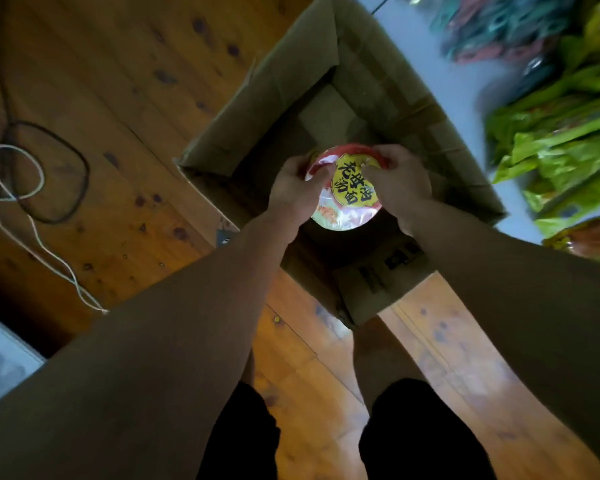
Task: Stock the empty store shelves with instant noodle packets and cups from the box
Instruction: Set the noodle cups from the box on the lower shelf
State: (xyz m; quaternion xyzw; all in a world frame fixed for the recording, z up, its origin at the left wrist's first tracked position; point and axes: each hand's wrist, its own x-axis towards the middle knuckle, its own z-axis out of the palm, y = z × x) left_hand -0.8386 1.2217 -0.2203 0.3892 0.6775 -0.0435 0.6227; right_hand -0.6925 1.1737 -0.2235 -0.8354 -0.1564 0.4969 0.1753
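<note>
Warm, knotty wooden floor (125,98) fills most of what you see, its boards glossy and spotted with dark knots. On the left of it lie a loop of black cable (66,174) and a thin white cord (21,188), tangled over each other. You stand over an open cardboard box (368,81) with its flaps spread outward; its inside looks dark and mostly bare. Your left hand (291,192) and right hand (400,188) hold one instant noodle cup (345,199) between them above the box opening, lid up, showing a yellow label with black characters on a red rim. Your fingers (314,174) are clasped around the cup's edge from both sides. To the right, beside the box, a pale shelf (465,98) carries rows of green noodle packets (561,150), with darker, blurred packets (499,29) further back. Your legs in black shorts (420,434) show at the bottom, and a pale object sits at the lower left edge.
</note>
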